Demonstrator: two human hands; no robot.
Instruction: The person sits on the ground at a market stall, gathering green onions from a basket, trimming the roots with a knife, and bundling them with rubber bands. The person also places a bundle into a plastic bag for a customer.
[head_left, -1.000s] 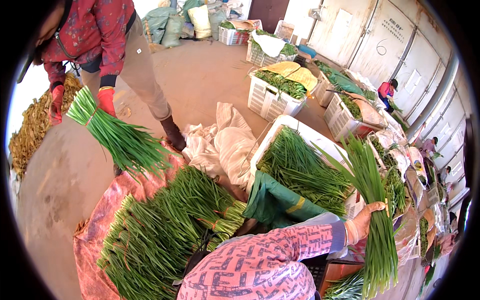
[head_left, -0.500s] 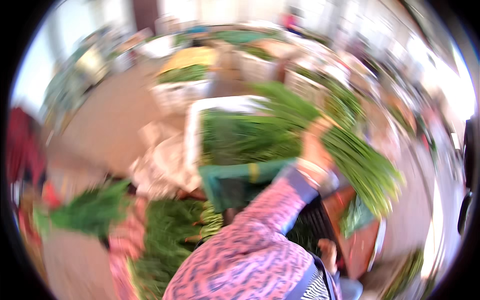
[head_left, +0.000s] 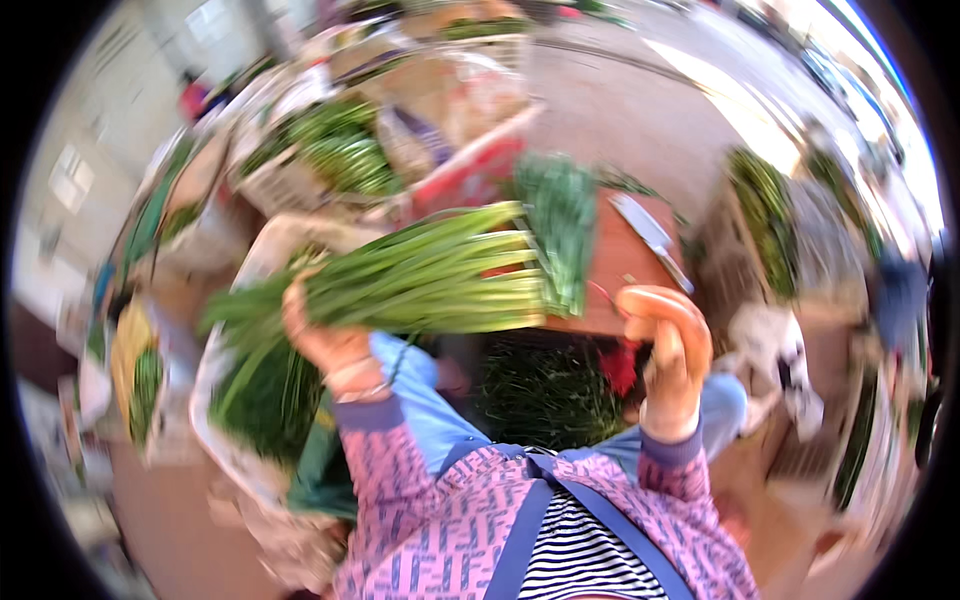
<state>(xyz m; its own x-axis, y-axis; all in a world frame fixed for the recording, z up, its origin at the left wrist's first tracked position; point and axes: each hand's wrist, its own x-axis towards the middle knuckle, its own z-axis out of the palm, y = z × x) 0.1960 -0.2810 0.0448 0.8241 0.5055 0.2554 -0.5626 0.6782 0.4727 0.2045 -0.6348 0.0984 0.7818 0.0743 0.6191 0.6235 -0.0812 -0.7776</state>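
Observation:
A bunch of long green chives lies across my left hand, which is closed around its leafy end. The pale cut ends point right, over the edge of a reddish-brown board. Beside those ends, another bunch of greens rests on the board. My right hand is raised at the board's near right corner with its fingers curled in. A thin red strand shows by its fingertips; whether they hold it is unclear. Below hangs a red tuft. Farther back lies a cleaver.
At my left stands a white crate with loose greens inside. Crates of green vegetables crowd the far left. More crates stand at the right. Dark green leaves lie below the board, between my knees.
My view has swung right, toward the board. The chives have turned from slanting over the crate to lying nearly level before me. My right hand has come up beside the board.

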